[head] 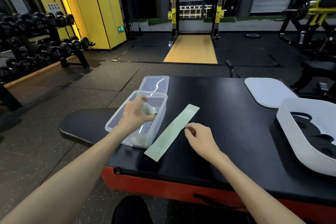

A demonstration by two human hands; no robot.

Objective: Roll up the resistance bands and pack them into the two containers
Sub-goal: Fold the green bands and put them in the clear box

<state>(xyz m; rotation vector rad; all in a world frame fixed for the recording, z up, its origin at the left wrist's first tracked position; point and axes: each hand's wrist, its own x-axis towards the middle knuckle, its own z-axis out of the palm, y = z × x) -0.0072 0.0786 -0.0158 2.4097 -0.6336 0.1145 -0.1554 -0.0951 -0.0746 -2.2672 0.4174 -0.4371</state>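
Left hand point(135, 113) grips a rolled band point(150, 110) in the clear container point(161, 114) — right hand point(200, 138) pinches the flat band point(172, 131).

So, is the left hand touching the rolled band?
Touching. The head view shows the left hand inside the clear box, its thumb and fingers curled round the rolled band, with no gap visible.

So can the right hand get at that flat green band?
Likely yes: the right hand sits at the edge of the flat green band, which lies uncovered on the black table. The left hand, holding a rolled band in the clear container, is clear of it.
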